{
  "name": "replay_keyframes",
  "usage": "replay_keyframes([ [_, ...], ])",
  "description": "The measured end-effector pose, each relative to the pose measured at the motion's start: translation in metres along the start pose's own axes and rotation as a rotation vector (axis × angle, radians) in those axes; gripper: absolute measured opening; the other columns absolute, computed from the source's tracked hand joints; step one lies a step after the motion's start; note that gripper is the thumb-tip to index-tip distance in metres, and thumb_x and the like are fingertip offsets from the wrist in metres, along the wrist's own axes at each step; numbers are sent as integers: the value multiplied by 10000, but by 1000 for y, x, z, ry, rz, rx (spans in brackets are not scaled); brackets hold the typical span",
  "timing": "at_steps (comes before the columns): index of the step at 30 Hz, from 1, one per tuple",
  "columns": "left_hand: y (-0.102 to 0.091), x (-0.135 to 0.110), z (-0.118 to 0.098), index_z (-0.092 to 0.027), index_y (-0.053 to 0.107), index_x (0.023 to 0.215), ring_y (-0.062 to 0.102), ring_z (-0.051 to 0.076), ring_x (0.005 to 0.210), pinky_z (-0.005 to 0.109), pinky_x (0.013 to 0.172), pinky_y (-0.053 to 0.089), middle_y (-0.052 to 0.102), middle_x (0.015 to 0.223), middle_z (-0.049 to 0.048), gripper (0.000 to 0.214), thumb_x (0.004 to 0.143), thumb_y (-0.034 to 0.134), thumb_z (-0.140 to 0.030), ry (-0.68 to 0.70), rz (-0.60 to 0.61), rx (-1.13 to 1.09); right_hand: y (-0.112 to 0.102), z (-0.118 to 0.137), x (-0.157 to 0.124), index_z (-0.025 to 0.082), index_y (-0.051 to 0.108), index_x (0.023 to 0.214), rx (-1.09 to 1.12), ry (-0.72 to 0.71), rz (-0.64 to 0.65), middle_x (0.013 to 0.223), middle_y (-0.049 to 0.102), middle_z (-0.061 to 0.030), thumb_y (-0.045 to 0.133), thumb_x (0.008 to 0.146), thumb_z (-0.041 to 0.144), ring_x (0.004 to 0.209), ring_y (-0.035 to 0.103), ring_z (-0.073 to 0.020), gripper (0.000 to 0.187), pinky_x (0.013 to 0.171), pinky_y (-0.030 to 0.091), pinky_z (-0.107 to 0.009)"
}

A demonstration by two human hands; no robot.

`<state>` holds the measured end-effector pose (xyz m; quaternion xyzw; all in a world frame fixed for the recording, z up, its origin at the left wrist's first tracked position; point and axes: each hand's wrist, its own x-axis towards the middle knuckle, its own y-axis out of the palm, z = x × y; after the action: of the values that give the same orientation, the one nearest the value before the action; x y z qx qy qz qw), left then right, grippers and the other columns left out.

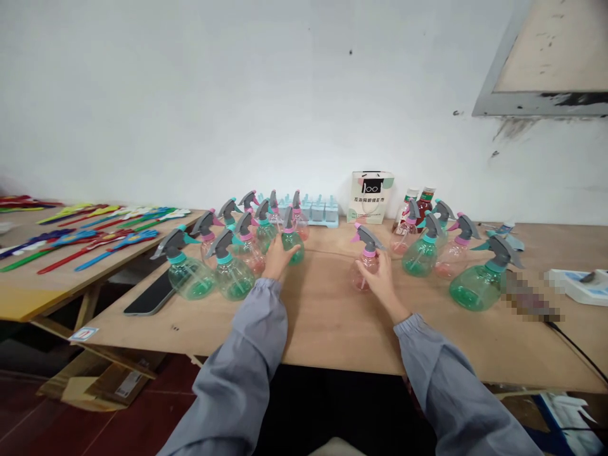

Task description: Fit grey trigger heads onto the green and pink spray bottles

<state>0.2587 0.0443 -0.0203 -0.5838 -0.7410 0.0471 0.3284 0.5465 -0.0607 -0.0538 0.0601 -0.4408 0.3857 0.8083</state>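
Observation:
My left hand [279,258] is closed round the left side of a green spray bottle [295,248] with a grey trigger head, which stands at the right end of a left-hand cluster. The fingertips behind that bottle are partly hidden. With my right hand [384,282] I grip a pink spray bottle [360,278] with a pink collar and nozzle, upright on the wooden table. Several other green and pink bottles surround my left hand, among them a green spray bottle [235,278]. To the right of my right hand is another group, including a green spray bottle [420,256].
A black phone [151,296] lies left on the table [327,329]. Behind are a pale blue mould set [324,212], a paper bag [373,206] and red-filled bottles [425,206]. A white tray [582,288] and a cable [577,348] are at right; colourful hand-shaped strips [102,240] cover the neighbouring table.

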Motion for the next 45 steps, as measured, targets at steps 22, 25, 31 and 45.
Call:
replay_keyframes([
  [22,52,-77,-89,-193,324,1474,342,351,1449,503,1191,321,337,1495,209,948,733,765,-585,590,82,-293,18,19,-24,223,557,1224,-7,-66,152,1117,612,-116,654,841,439,1049,569,-316,451,939,487,-523],
  [25,67,-92,-97,-216,248,1538,392,343,1424,494,1185,338,344,1525,206,1048,705,811,-513,484,153,-414,29,25,-38,187,513,1331,-59,-126,247,1187,592,-163,635,820,357,1099,556,-356,552,943,488,-569],
  [31,62,-84,-82,-234,471,1405,539,293,1294,475,1129,405,542,1398,151,719,765,758,-393,184,137,-581,18,40,-33,221,402,1493,-72,-296,454,1359,552,-179,662,851,472,1248,539,-367,737,1058,460,-578],
  [45,4,-62,-76,-227,693,1123,656,271,1187,355,901,538,746,1132,82,432,721,744,-378,-28,222,-790,-89,-73,57,151,395,1378,-416,156,-440,1357,500,-262,680,789,617,1289,470,-417,803,1081,338,-629],
])
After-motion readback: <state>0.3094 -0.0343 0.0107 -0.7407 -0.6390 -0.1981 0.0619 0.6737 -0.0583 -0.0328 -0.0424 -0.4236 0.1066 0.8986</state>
